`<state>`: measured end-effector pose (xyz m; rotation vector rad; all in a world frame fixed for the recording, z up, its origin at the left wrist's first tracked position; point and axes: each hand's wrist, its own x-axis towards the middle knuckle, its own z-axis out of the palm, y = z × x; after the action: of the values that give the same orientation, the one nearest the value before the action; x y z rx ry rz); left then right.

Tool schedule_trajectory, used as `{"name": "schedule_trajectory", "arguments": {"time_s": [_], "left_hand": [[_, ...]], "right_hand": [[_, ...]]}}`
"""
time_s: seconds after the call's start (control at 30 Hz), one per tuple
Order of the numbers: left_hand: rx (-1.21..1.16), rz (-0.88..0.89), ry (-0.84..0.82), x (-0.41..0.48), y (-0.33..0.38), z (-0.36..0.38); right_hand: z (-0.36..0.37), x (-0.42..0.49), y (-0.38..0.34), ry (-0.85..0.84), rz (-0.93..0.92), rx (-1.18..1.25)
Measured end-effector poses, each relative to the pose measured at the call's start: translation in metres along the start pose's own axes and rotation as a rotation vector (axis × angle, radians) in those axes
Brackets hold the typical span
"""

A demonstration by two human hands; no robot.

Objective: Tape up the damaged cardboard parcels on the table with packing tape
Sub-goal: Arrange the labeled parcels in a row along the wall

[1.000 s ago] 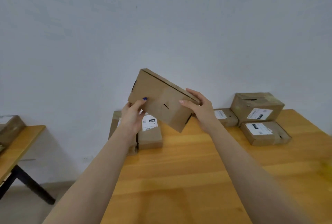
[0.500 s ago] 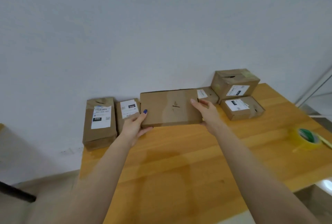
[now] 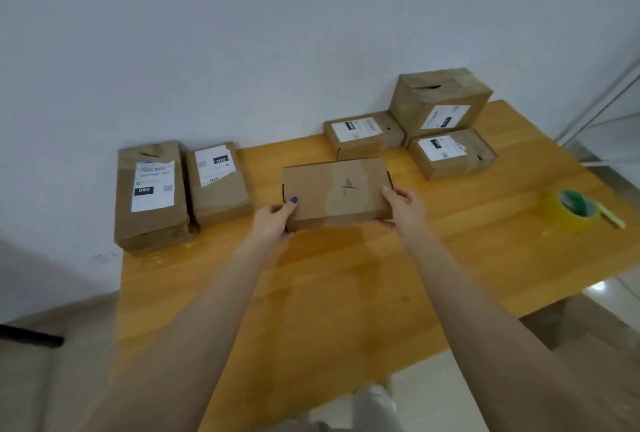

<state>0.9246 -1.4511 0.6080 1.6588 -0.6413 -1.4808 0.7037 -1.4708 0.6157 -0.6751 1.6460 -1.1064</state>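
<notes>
1. Head view: a flat parcel (image 3: 336,192) lies level in the middle of the wooden table (image 3: 346,293), long side toward the person. A strip of clear tape crosses its top face, with a small tear visible in the cardboard at that strip.
2. Left hand (image 3: 273,220): it grasps the near left corner of the flat parcel. The thumb lies on the top face and the fingers curl round the edge.
3. Right hand (image 3: 403,206): it grasps the near right corner of the flat parcel. The thumb is on top and the fingers wrap under the near edge.
4. Left group: a tall parcel (image 3: 150,196) with a white label lies at the left table edge. A narrower labelled parcel (image 3: 218,182) lies just beside it, touching or nearly touching.
5. Right group: a low parcel (image 3: 363,133) sits against the wall (image 3: 242,50). A cube-shaped parcel (image 3: 440,102) with a slit in its top stands beside it, and a front parcel (image 3: 450,154) lies before the cube.
6. Tape roll (image 3: 571,208): yellowish tape on a green core, lying on the table well apart to the right of the flat parcel. A small yellow-green item (image 3: 611,217) lies beside it; its type cannot be identified.
</notes>
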Motion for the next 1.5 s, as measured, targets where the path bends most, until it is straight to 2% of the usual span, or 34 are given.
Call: {"name": "schedule_trajectory", "arguments": {"time_s": [0.23, 0.53, 0.83, 1.03, 1.17, 1.4, 1.5], "left_hand": [[0.022, -0.001, 0.145, 0.029, -0.016, 0.068], [-0.059, -0.030, 0.312, 0.058, -0.018, 0.167], [0.033, -0.209, 0.279, 0.089, -0.008, 0.193], [-0.099, -0.127, 0.418, 0.113, -0.001, 0.207], [-0.058, -0.106, 0.472, 0.120, 0.002, 0.216], [0.078, -0.138, 0.449, 0.128, 0.005, 0.226], [0.097, -0.141, 0.432, 0.130, 0.005, 0.229]], "right_hand": [[-0.035, 0.065, 0.007, -0.018, 0.014, -0.160], [-0.073, 0.150, -0.012, -0.186, -0.027, -0.370], [-0.077, 0.190, -0.021, -0.294, -0.156, -0.614], [-0.075, 0.198, -0.029, -0.333, -0.264, -0.722], [-0.074, 0.200, -0.026, -0.317, -0.279, -0.796], [-0.085, 0.210, -0.031, -0.332, -0.340, -0.803], [-0.091, 0.219, -0.034, -0.268, -0.395, -0.801]]}}
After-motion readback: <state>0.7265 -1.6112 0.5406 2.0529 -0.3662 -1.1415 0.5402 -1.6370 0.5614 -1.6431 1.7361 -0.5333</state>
